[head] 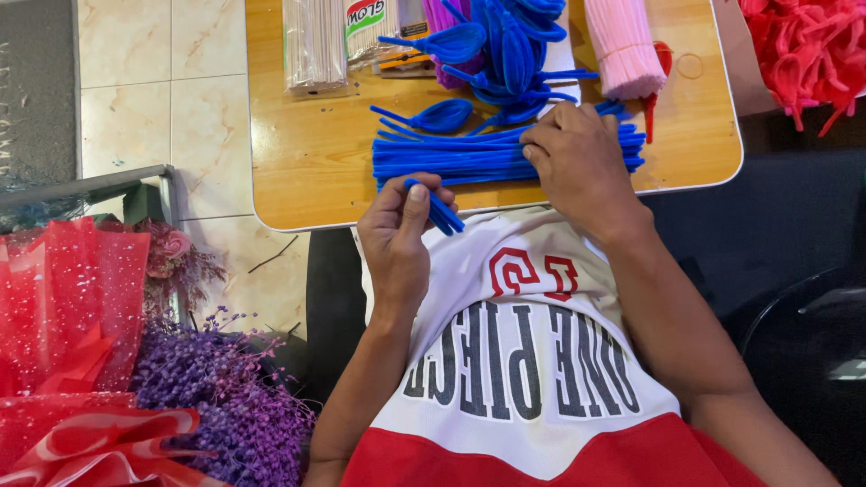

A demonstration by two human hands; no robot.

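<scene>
My left hand pinches the ends of a few blue pipe cleaners at the near edge of the wooden table. My right hand rests palm-down on a flat bundle of blue pipe cleaners lying across the table, fingers curled at its top edge. Beyond the bundle lie blue pipe cleaners bent into petal-like loops.
A pink pipe-cleaner bundle and a clear pack of white sticks lie at the table's far side. Red looped pipe cleaners sit at the top right. Red wrapping mesh and purple dried flowers stand at the left on the tiled floor.
</scene>
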